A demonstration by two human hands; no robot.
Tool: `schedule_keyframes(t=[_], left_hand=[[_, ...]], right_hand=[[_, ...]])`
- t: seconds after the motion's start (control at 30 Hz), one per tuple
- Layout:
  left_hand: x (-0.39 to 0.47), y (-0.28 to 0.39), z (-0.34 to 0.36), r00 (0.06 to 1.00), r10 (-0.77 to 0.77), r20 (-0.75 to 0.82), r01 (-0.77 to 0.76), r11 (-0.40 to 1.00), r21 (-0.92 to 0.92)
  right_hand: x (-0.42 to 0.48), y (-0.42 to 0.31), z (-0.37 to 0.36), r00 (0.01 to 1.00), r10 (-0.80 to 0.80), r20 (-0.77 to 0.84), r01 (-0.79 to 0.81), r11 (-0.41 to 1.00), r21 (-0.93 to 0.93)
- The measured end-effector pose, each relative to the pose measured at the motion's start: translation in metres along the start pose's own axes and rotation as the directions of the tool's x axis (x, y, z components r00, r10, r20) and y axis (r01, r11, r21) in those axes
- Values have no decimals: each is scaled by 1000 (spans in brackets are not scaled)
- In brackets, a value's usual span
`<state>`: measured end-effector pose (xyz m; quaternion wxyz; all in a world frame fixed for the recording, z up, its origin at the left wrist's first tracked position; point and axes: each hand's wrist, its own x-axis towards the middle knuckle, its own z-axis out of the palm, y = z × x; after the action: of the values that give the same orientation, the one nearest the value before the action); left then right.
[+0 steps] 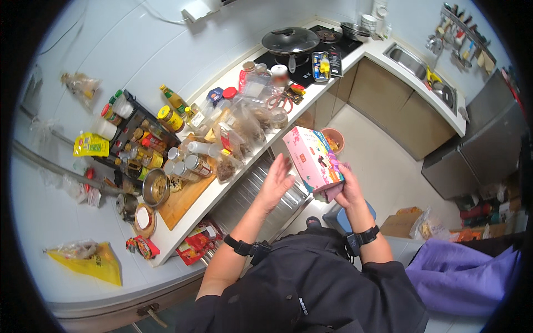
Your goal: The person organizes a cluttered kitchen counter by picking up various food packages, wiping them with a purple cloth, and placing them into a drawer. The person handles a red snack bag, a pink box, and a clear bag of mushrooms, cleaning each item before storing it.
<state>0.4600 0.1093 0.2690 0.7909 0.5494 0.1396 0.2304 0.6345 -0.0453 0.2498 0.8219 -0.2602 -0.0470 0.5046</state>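
A pink printed cardboard box [309,160] is held up in front of me, tilted, above the floor beside the counter. My right hand [351,187] grips its lower right end, with a mauve cloth [333,193] bunched between the palm and the box. My left hand [276,185] is raised just left of the box with its fingers apart, holding nothing. Whether its fingertips touch the box's side is hard to tell. The box bears colourful drawings and writing. Its underside is hidden.
Clear bags of dried food [245,125], jars [198,165] and a wooden cutting board [187,200] crowd the counter on the left. Red-handled scissors [280,102] lie near its edge. Beyond are a lidded wok [290,41] and a sink [407,58]. A pink bin [334,140] stands on the floor.
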Motion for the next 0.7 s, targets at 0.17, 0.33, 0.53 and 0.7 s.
schedule_keyframes(t=[0.17, 0.33, 0.53, 0.7], left_hand=[[4, 30, 38, 989, 32, 145, -20, 996, -86], [-1, 19, 37, 995, 95, 22, -93, 993, -70], [9, 23, 37, 893, 252, -373, -74, 900, 431], [-1, 37, 27, 920, 257, -295, -24, 790, 612]], right_hand=[[5, 27, 9, 999, -38, 38, 37, 999, 20], [12, 36, 28, 982, -174, 68, 183, 969, -165], [12, 50, 22, 966, -232, 117, 259, 820, -511], [11, 32, 28, 855, -513, 79, 450, 655, -607]])
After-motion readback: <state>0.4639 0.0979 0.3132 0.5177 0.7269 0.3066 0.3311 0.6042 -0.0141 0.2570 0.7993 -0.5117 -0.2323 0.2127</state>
